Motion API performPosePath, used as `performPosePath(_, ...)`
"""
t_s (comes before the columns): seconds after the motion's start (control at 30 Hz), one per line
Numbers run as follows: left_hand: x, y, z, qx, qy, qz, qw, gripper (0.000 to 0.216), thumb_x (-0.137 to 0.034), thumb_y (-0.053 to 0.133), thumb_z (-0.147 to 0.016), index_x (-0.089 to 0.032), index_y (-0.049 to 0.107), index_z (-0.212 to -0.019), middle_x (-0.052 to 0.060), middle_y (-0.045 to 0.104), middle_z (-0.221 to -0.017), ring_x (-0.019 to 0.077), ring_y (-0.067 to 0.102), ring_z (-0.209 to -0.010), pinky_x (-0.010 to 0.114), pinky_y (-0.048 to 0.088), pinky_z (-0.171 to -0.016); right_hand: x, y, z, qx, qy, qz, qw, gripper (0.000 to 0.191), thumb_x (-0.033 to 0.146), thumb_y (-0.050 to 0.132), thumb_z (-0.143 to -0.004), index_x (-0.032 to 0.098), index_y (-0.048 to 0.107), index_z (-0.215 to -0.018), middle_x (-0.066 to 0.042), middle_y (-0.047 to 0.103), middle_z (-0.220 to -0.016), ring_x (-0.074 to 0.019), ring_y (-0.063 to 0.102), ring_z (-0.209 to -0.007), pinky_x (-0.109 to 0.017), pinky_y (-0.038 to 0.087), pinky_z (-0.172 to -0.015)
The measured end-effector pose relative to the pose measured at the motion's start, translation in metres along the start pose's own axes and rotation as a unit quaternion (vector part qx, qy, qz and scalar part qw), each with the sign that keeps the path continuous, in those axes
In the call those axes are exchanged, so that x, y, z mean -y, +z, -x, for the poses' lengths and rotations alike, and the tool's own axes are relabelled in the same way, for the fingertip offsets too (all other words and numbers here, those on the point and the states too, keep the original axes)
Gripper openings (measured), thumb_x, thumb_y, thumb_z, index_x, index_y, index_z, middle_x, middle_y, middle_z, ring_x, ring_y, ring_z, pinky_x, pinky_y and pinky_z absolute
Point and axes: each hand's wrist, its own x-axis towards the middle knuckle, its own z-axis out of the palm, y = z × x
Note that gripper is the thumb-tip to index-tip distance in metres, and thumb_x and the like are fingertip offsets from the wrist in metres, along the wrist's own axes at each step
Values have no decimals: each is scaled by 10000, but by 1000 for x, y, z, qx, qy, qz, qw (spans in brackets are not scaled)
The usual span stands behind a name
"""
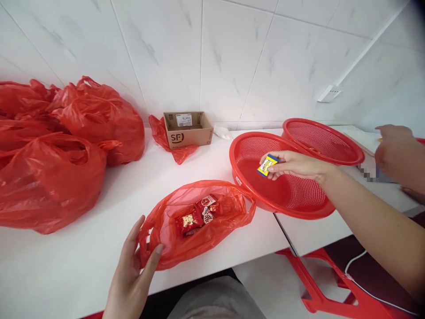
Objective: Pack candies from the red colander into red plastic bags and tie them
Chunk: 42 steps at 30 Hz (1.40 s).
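Note:
My left hand (133,270) rests at the near edge of an open red plastic bag (229,208), fingers lightly pinching its rim. Inside the bag lie a few small red wrapped candies (197,216). My right hand (292,165) reaches over the nearer red mesh basket (299,195) and pinches a small yellow-and-blue packet (266,165) between fingers and thumb. The basket looks bare beneath the packet.
A second red basket (323,141) sits behind the first. Several stuffed red bags (59,150) are piled at the left. A small open cardboard box (188,128) stands by the tiled wall. Another person's hand (396,153) works at the far right. A red stool (318,283) stands below the table.

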Motion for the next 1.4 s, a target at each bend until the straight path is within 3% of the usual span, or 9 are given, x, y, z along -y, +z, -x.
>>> performPosePath(0.13, 1, 0, 0, -1, 1, 10, 1000, 710, -542, 656, -798, -415, 369, -1435, 29, 493, -1445, 304, 499, -1293, 533, 353, -1123, 39, 32, 17, 44, -74, -28, 996, 327, 294, 688, -806, 210, 597, -1109, -33, 669, -924, -158, 661, -794, -319, 552, -739)
performPosePath(0.23, 4, -1, 0, 3, 6, 13, 1000, 716, -528, 652, -810, -400, 354, -1448, 48, 490, -1442, 291, 522, -1266, 507, 376, -1110, 53, 74, 18, 82, -98, 26, 991, 305, 325, 656, -838, 232, 604, -1124, -31, 678, -952, -165, 659, -826, -325, 548, -757)
performPosePath(0.43, 13, -11, 0, 5, 34, 48, 998, 721, -464, 670, -816, -389, 344, -1454, 58, 504, -1325, 204, 626, -1023, 325, 570, -843, 66, 149, 13, -37, -163, 231, 959, 619, 389, 611, -869, 369, 388, -1446, -62, 594, -1313, -220, 633, -998, -414, 525, -868)
performPosePath(0.63, 28, -24, 0, -9, 48, 44, 998, 699, -445, 673, -810, -366, 380, -1440, 59, 539, -1215, 177, 624, -886, 339, 569, -782, 37, 162, 23, -116, -175, 234, 949, 358, 356, 521, -933, 279, 573, -1278, -43, 660, -1212, -183, 652, -965, -354, 530, -862)
performPosePath(0.8, 38, -18, -4, -6, 47, 44, 998, 643, -433, 660, -828, -373, 410, -1417, 39, 531, -1183, 154, 603, -884, 293, 545, -771, -3, 193, 19, -122, -156, 202, 959, 253, 300, 521, -939, 261, 625, -1166, -31, 687, -1171, -177, 662, -989, -332, 530, -864)
performPosePath(1.0, 50, -11, -26, -34, 116, 78, 990, 563, -366, 680, -827, -355, 481, -1353, 16, 514, -1138, 90, 577, -782, 220, 532, -713, 9, 214, -41, -159, -215, 242, 933, 271, 181, 508, -925, 219, 636, -1161, -64, 680, -1171, -210, 622, -1076, -370, 499, -914)
performPosePath(1.2, 56, -13, -38, -58, 149, 61, 985, 502, -325, 632, -869, -357, 466, -1341, 9, 522, -1141, 72, 564, -732, 208, 517, -666, 14, 220, -103, -108, -186, 278, 936, 295, 146, 637, -830, 211, 653, -1117, -90, 678, -1161, -261, 603, -1107, -419, 473, -925)
performPosePath(1.3, 61, -12, -39, -67, 156, 37, 985, 484, -318, 599, -887, -349, 453, -1348, 29, 512, -1187, 100, 571, -795, 240, 518, -683, 4, 219, -109, -121, -198, 198, 952, 211, 159, 555, -887, 215, 657, -1062, -54, 692, -1116, -186, 635, -1036, -338, 497, -893)
performPosePath(1.4, 59, -10, -41, -111, 187, -11, 976, 445, -262, 580, -885, -337, 492, -1315, 51, 464, -1275, 161, 553, -1018, 299, 512, -807, -1, 213, -103, -97, -196, 4, 976, 153, 233, 565, -887, 221, 676, -992, -26, 711, -1021, -160, 662, -942, -293, 523, -817)
